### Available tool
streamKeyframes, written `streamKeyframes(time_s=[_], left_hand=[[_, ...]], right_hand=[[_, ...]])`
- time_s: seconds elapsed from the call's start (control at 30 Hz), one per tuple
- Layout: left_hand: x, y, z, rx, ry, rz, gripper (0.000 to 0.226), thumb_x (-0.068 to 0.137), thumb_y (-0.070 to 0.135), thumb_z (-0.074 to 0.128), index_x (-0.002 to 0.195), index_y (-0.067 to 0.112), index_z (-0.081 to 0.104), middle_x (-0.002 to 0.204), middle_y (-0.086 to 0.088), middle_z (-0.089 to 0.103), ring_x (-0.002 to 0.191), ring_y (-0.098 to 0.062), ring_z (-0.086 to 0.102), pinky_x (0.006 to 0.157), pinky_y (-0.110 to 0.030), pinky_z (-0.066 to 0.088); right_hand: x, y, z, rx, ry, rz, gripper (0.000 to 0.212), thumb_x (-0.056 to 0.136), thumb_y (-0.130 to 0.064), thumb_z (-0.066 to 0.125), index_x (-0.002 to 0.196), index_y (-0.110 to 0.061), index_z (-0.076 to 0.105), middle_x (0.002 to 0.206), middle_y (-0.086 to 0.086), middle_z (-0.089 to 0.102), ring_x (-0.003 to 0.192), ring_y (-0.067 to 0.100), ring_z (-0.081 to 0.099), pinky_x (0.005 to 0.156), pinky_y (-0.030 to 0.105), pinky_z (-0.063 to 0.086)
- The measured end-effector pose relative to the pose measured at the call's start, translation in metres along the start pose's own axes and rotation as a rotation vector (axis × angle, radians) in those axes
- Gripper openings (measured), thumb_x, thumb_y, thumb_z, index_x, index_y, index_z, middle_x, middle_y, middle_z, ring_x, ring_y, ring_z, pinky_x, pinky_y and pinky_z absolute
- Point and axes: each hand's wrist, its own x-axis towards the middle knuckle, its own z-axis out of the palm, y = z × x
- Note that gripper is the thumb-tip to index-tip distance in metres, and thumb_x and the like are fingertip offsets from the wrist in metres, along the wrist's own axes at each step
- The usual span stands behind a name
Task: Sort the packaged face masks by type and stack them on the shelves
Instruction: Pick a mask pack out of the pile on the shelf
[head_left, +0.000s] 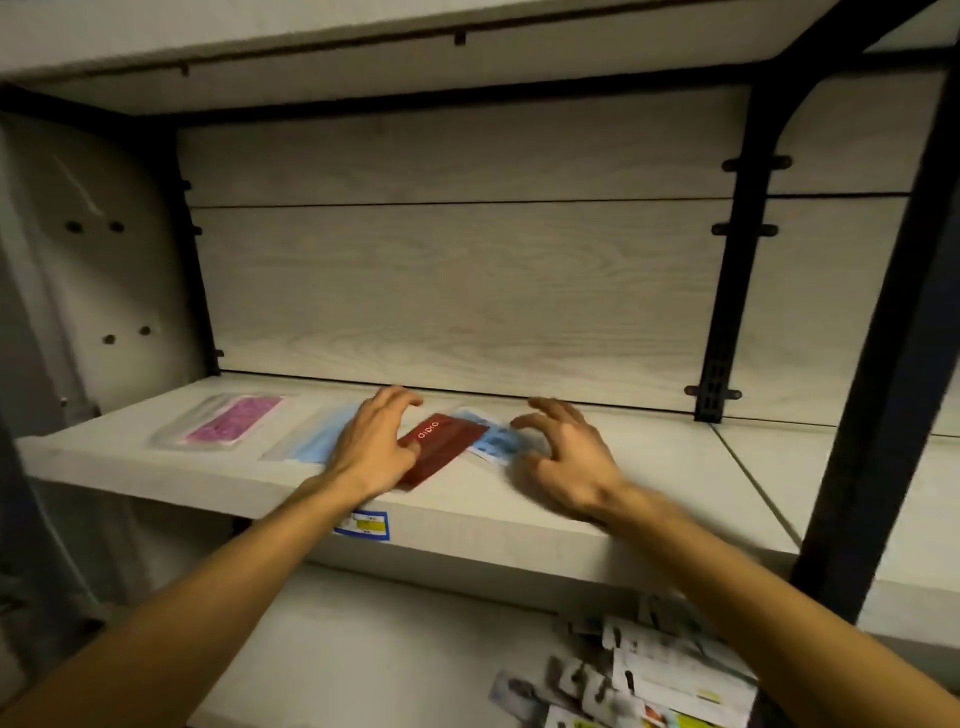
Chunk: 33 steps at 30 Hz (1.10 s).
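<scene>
On the pale wood shelf (649, 499) lie four mask packs in a row: a pink pack (234, 419) at the left, a light blue pack (322, 439), a dark red pack (444, 444) and a blue-and-white printed pack (496, 441). My left hand (376, 441) rests over the left end of the red pack, fingers spread, partly covering the light blue pack. My right hand (563, 457) hovers with curled, parted fingers just right of the printed pack, holding nothing. The red pack overlaps the printed one.
A pile of several more packaged masks (649, 680) lies on the lower shelf at the bottom right. A black metal upright (727, 291) bounds the bay on the right; a blue-yellow price label (363, 524) sits on the shelf's front edge. Another shelf board hangs overhead.
</scene>
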Motion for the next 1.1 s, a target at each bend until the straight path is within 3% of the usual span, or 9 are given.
streamKeyframes(time_s=[0.07, 0.2, 0.43, 0.6, 0.67, 0.77, 0.83, 1.0, 1.1], left_hand=[[-0.001, 0.003, 0.003, 0.03, -0.077, 0.065, 0.03, 0.089, 0.028, 0.071, 0.119, 0.03, 0.069, 0.121, 0.004, 0.07, 0.104, -0.017, 0.067, 0.085, -0.034, 0.059], [-0.008, 0.001, -0.003, 0.029, -0.133, 0.067, 0.023, 0.094, 0.044, 0.061, 0.108, 0.033, 0.075, 0.107, 0.007, 0.076, 0.085, -0.009, 0.066, 0.071, -0.028, 0.056], [-0.009, 0.01, -0.011, 0.073, -0.346, 0.218, 0.04, 0.102, 0.046, 0.042, 0.119, 0.025, 0.07, 0.123, 0.003, 0.068, 0.107, -0.016, 0.063, 0.09, -0.035, 0.052], [-0.012, 0.019, -0.004, 0.144, -0.516, 0.232, 0.055, 0.105, 0.05, 0.032, 0.155, 0.028, 0.035, 0.167, -0.001, 0.023, 0.151, -0.025, 0.025, 0.119, -0.041, 0.026], [-0.017, 0.019, 0.001, 0.115, -0.425, 0.274, 0.055, 0.106, 0.047, 0.032, 0.156, 0.026, 0.034, 0.168, 0.001, 0.021, 0.152, -0.024, 0.024, 0.12, -0.04, 0.024], [-0.028, 0.022, 0.004, 0.079, -0.235, 0.353, 0.05, 0.102, 0.053, 0.034, 0.141, 0.027, 0.052, 0.155, 0.005, 0.043, 0.137, -0.018, 0.045, 0.108, -0.037, 0.038], [-0.036, 0.027, 0.007, 0.094, -0.263, 0.381, 0.058, 0.099, 0.064, 0.027, 0.135, 0.029, 0.056, 0.146, 0.006, 0.053, 0.128, -0.016, 0.052, 0.1, -0.035, 0.044], [-0.042, 0.036, 0.005, 0.109, -0.385, 0.366, 0.072, 0.098, 0.071, 0.021, 0.151, 0.027, 0.043, 0.157, 0.003, 0.043, 0.143, -0.019, 0.04, 0.114, -0.039, 0.034], [-0.047, 0.04, -0.001, 0.111, -0.48, 0.357, 0.076, 0.098, 0.073, 0.018, 0.16, 0.029, 0.026, 0.169, 0.005, 0.018, 0.155, -0.017, 0.016, 0.124, -0.038, 0.013]], right_hand=[[0.0, -0.001, 0.005, -0.024, -0.165, 0.045, 0.039, 0.093, -0.04, 0.055, 0.131, -0.034, 0.062, 0.147, -0.003, 0.055, 0.127, 0.021, 0.054, 0.106, 0.033, 0.044], [-0.001, -0.007, 0.005, -0.212, -0.126, 0.086, 0.039, 0.094, -0.055, 0.046, 0.125, -0.039, 0.063, 0.133, -0.004, 0.065, 0.109, 0.023, 0.064, 0.093, 0.04, 0.053], [-0.01, -0.032, -0.008, -0.415, -0.232, 0.259, 0.058, 0.096, -0.07, 0.034, 0.127, -0.029, 0.062, 0.124, 0.006, 0.063, 0.105, 0.024, 0.058, 0.098, 0.042, 0.048], [-0.049, -0.031, -0.016, -0.46, -0.17, 0.306, 0.06, 0.098, -0.069, 0.028, 0.134, -0.031, 0.058, 0.137, 0.013, 0.05, 0.121, 0.031, 0.046, 0.105, 0.046, 0.039], [-0.062, -0.032, -0.017, -0.383, -0.144, 0.307, 0.06, 0.099, -0.068, 0.026, 0.138, -0.033, 0.055, 0.147, 0.012, 0.043, 0.131, 0.033, 0.04, 0.11, 0.049, 0.034], [-0.073, -0.032, -0.013, -0.294, -0.149, 0.28, 0.066, 0.099, -0.069, 0.023, 0.149, -0.031, 0.043, 0.162, 0.005, 0.03, 0.144, 0.028, 0.034, 0.117, 0.048, 0.03], [-0.076, -0.031, -0.01, -0.341, -0.152, 0.259, 0.069, 0.098, -0.071, 0.017, 0.145, -0.032, 0.047, 0.158, 0.002, 0.04, 0.14, 0.024, 0.042, 0.115, 0.048, 0.036], [-0.08, -0.032, -0.005, -0.387, -0.046, 0.211, 0.07, 0.096, -0.073, 0.012, 0.124, -0.032, 0.061, 0.132, 0.0, 0.062, 0.114, 0.019, 0.06, 0.099, 0.041, 0.048], [-0.082, -0.03, -0.008, -0.392, -0.069, 0.185, 0.068, 0.099, -0.069, 0.013, 0.136, -0.033, 0.057, 0.146, 0.003, 0.054, 0.131, 0.024, 0.053, 0.109, 0.043, 0.04]])
